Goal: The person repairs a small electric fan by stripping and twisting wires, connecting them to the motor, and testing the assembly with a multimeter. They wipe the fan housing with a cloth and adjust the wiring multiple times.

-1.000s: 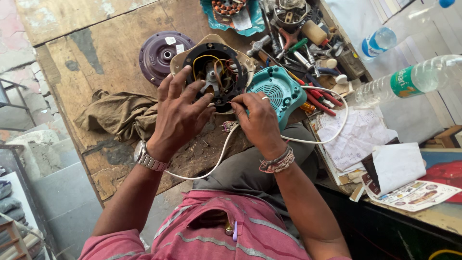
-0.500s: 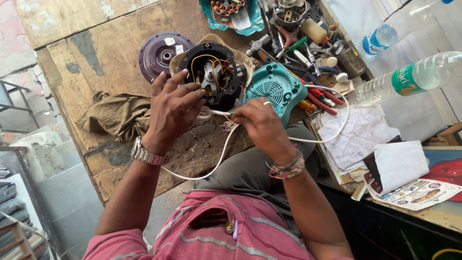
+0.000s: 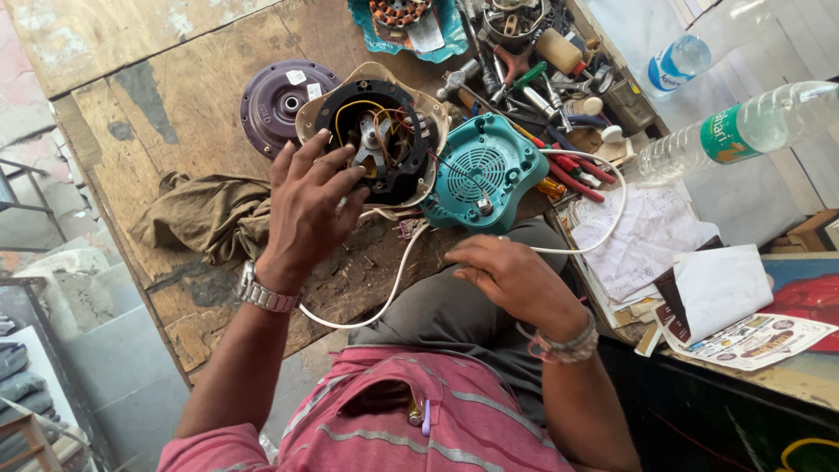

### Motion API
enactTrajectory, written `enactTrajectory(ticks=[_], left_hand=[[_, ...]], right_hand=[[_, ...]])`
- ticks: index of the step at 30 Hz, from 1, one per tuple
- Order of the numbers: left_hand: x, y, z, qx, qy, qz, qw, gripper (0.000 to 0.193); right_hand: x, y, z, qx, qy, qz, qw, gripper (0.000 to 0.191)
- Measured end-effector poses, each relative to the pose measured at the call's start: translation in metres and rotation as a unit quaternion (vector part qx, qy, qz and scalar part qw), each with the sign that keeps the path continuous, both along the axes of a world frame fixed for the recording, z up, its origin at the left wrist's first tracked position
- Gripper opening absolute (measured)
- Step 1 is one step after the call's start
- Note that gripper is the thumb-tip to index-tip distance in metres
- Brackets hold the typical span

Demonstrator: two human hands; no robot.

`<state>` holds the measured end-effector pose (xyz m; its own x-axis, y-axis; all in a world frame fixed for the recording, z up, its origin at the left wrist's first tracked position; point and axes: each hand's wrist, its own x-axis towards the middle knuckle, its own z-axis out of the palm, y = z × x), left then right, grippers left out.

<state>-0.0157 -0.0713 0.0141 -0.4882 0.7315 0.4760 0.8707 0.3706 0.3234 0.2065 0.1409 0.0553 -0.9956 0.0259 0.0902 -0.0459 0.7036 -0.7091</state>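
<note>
An opened cream appliance housing [image 3: 308,112] with a black inner ring, a metal motor part and coloured wires lies on the worn wooden bench [image 3: 175,114]. My left hand [image 3: 306,210] has its fingers spread, the tips touching the housing's near rim. A teal vented cover [image 3: 485,170] lies just right of the housing. My right hand [image 3: 511,280] hovers over my lap, fingers loosely curled, apart from the housing. A white cord [image 3: 389,284] loops from the housing across the bench edge. Another stretch of it reaches my right hand's upper edge; whether the hand grips it is hidden.
A purple round disc [image 3: 275,100] sits left of the housing, a brown rag [image 3: 210,214] beside my left wrist. Pliers, screwdrivers and other tools [image 3: 542,79] crowd the back right. Two plastic water bottles [image 3: 743,127], papers [image 3: 647,232] and a leaflet [image 3: 760,336] lie at the right.
My right hand has drawn back from the housing towards my lap. My left hand has slid down off the housing's top to its near rim.
</note>
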Motion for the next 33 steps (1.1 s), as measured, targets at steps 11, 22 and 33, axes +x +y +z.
enactTrajectory(ticks=[11,22,33], left_hand=[[-0.003,0.02,-0.046,0.282,-0.358,0.174,0.873,0.046],[-0.07,0.038,-0.057,0.29,-0.435,0.079,0.849,0.036],[-0.041,0.04,-0.018,0.158,0.007,-0.004,0.987,0.047]], right_hand=[[-0.012,-0.023,-0.023,-0.275,0.068,-0.224,0.933,0.016],[0.0,-0.055,-0.099,-0.27,-0.013,-0.184,0.945,0.017],[0.006,-0.058,-0.127,-0.07,0.083,-0.174,0.979,0.016]])
